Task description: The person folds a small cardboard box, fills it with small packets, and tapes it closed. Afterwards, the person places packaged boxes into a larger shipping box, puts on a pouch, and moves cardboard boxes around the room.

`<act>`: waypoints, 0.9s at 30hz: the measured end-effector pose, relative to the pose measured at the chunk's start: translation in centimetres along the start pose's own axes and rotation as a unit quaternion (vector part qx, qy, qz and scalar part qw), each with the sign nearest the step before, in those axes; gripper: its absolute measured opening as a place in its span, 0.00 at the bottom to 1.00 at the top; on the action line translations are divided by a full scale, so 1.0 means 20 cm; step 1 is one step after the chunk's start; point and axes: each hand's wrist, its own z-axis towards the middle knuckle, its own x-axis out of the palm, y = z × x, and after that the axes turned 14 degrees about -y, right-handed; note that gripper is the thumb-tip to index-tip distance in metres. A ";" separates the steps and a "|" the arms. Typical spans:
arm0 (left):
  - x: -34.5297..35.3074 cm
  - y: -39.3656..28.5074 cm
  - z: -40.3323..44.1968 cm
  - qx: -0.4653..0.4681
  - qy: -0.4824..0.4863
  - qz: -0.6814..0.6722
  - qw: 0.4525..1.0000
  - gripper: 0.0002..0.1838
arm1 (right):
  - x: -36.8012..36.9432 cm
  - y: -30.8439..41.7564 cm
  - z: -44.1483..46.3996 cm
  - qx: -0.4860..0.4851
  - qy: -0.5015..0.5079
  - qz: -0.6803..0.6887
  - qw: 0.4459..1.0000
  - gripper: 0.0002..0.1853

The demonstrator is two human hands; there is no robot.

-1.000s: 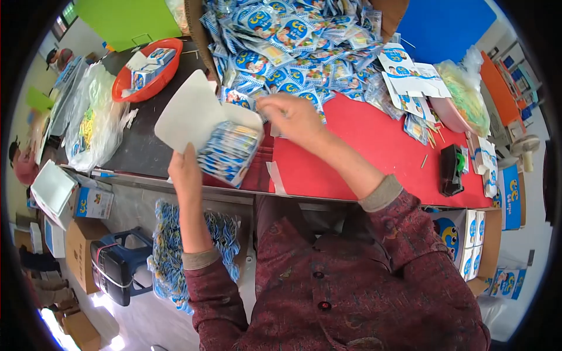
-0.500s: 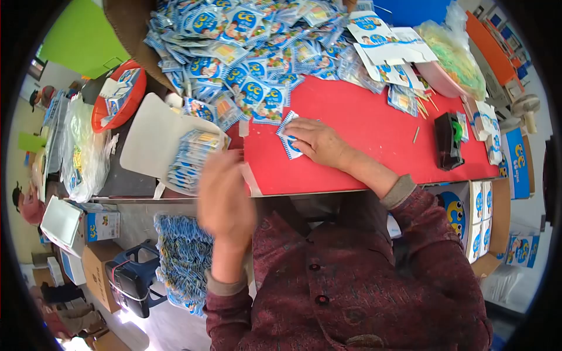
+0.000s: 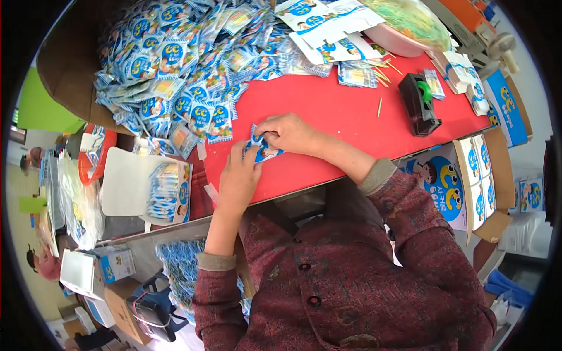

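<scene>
A small blue-and-white printed packet [image 3: 268, 154] is between my two hands on the red tabletop. My left hand [image 3: 239, 181] grips its near left side with bent fingers. From the right, my right hand [image 3: 288, 134] has its fingers closed on the packet's upper part, hiding some of it. Left of my hands stands an open white box [image 3: 130, 182] with a row of similar packets [image 3: 167, 190] upright inside. A large heap of the same packets [image 3: 170, 64] lies beyond my hands, spilling from a brown carton [image 3: 73, 76].
A black tape dispenser [image 3: 414, 108] with green tape stands at the right. Flattened white cartons [image 3: 328, 32], a pink basin [image 3: 398, 40] and loose sticks [image 3: 380, 76] lie at the back. A red basket [image 3: 93, 164] is far left. Filled cartons [image 3: 433, 181] stand below the table's right edge.
My left hand has moved up from the table's front edge to the packet and taken hold of it. My right hand stays on the packet. The camera view has turned and shifted.
</scene>
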 end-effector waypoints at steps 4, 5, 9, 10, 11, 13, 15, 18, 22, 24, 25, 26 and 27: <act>0.00 0.00 -0.01 -0.011 -0.019 -0.010 1.000 0.24 | -0.01 0.01 0.00 0.164 -0.007 0.136 0.977 0.11; 0.00 0.01 -0.01 -0.011 -0.020 -0.010 1.000 0.24 | -0.02 0.00 0.02 0.163 -0.007 0.136 0.977 0.11; 0.00 0.07 -0.02 0.018 -0.002 -0.006 1.000 0.18 | -0.02 -0.01 0.03 0.191 0.043 0.160 0.968 0.12; 0.00 0.07 -0.02 0.003 -0.030 -0.047 0.998 0.16 | -0.01 0.01 0.01 0.181 0.085 0.157 0.967 0.12; 0.00 0.08 -0.02 0.000 -0.030 -0.046 0.999 0.16 | 0.00 0.02 -0.01 0.106 0.098 0.111 0.983 0.14; -0.01 0.07 -0.03 -0.090 -0.087 -0.136 0.983 0.15 | -0.02 0.09 -0.06 0.073 0.087 0.104 0.988 0.17; 0.02 0.08 -0.05 -0.128 -0.091 -0.171 0.973 0.17 | -0.02 0.11 -0.09 0.039 0.079 0.098 0.991 0.20; 0.00 0.02 -0.05 -0.127 -0.141 -0.152 0.970 0.24 | 0.01 0.09 -0.11 0.013 0.072 0.059 0.996 0.26; -0.05 -0.01 -0.03 -0.071 -0.133 -0.094 0.984 0.35 | 0.01 0.13 -0.06 0.139 0.080 0.231 0.960 0.24; -0.04 -0.01 -0.05 -0.136 -0.112 -0.196 0.965 0.29 | 0.01 0.15 -0.03 0.085 0.106 0.180 0.974 0.20; -0.05 -0.01 -0.06 -0.137 -0.116 -0.195 0.964 0.29 | 0.01 0.16 0.02 0.082 0.109 0.180 0.974 0.20; -0.05 0.00 -0.07 -0.181 -0.112 -0.201 0.956 0.23 | 0.00 0.16 0.09 0.119 0.090 0.191 0.970 0.18; -0.06 0.00 -0.07 -0.224 -0.107 -0.207 0.946 0.18 | 0.00 0.15 0.16 0.157 0.070 0.203 0.964 0.16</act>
